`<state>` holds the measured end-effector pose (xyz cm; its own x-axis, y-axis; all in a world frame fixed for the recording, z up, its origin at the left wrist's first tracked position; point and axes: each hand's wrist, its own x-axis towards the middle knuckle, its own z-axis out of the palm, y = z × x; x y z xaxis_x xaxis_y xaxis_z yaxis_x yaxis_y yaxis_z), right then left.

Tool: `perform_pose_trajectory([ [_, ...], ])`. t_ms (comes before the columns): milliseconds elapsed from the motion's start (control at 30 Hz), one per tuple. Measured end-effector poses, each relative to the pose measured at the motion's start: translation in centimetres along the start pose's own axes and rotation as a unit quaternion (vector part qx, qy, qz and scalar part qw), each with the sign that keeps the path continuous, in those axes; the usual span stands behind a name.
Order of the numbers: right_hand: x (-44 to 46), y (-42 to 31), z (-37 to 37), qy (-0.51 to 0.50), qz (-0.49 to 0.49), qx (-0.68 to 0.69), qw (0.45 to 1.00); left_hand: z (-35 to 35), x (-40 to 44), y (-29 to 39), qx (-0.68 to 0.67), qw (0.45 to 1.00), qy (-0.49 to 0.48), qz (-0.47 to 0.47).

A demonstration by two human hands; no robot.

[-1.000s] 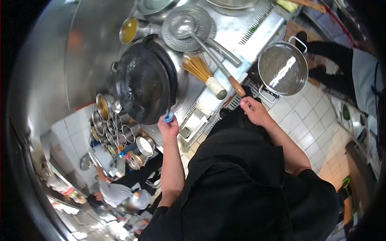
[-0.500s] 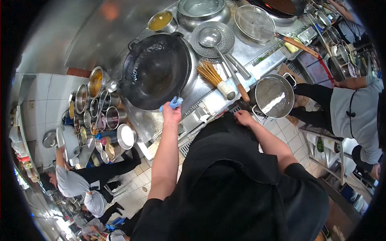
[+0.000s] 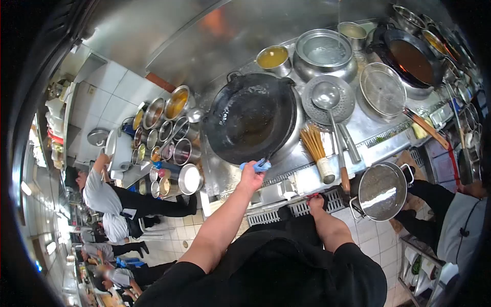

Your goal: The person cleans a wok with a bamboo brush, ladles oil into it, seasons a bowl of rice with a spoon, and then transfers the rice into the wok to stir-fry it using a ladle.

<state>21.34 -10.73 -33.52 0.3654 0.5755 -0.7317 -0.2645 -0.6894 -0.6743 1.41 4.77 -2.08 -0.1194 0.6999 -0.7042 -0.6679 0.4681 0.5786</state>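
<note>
My left hand [image 3: 251, 177] is closed on a folded blue cloth [image 3: 260, 165] at the near rim of a large black wok [image 3: 250, 123]. A little dark liquid shines in the bottom of the wok, which sits on the stove. At the stove's front edge my right hand [image 3: 316, 203] is closed beside something small and red; what its fingers grip is hidden. Between and beyond the hands lie a bamboo brush [image 3: 318, 153] and a ladle [image 3: 326, 96] resting on a perforated strainer [image 3: 307, 105].
On the right are a two-handled pot of liquid [image 3: 381, 192] and a wire-mesh skimmer [image 3: 382, 89]. Several steel seasoning containers [image 3: 181, 151] stand left of the wok. A co-worker [image 3: 460, 225] stands close at right; another person [image 3: 105, 192] works at left.
The camera view has swung, so the stove appears further right and lower. My left hand stays on the cloth at the wok rim. My right hand has moved left along the stove front, away from the pot.
</note>
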Motion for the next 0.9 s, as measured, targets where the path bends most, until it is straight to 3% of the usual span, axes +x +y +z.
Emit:
perform_pose_trajectory([
  [67, -3.5, -3.9, -0.6, -0.042, 0.029, 0.215, 0.975, 0.7, -1.1, 0.0, 0.011, 1.0, -0.003, 0.01],
  [167, -3.8, -4.9, -0.7, 0.0, 0.061, 0.19, 0.98, 0.7, -1.1, 0.0, -0.022, 1.0, -0.004, -0.001],
  [300, -3.4, -4.5, -1.0, -0.039, 0.004, 0.111, 0.993, 1.2, -1.5, -0.2, -0.039, 0.999, 0.012, 0.004],
  [433, -2.9, -4.5, -0.6, -0.007, 0.011, 0.085, 0.996, 0.6, -0.6, -0.5, -0.043, 0.998, 0.032, 0.013],
  [500, -2.3, -4.6, -0.7, -0.021, 0.102, 0.138, 0.985, 0.5, -0.3, -0.6, -0.045, 0.998, 0.039, 0.015],
  [833, -2.8, -4.7, -1.7, -0.027, 0.122, 0.227, 0.966, 1.3, -1.5, -0.2, -0.031, 0.999, 0.032, 0.002],
  [900, -3.4, -4.8, -3.2, -0.052, 0.135, 0.214, 0.966, 2.0, -2.1, -0.2, -0.03, 0.996, 0.076, 0.023],
])
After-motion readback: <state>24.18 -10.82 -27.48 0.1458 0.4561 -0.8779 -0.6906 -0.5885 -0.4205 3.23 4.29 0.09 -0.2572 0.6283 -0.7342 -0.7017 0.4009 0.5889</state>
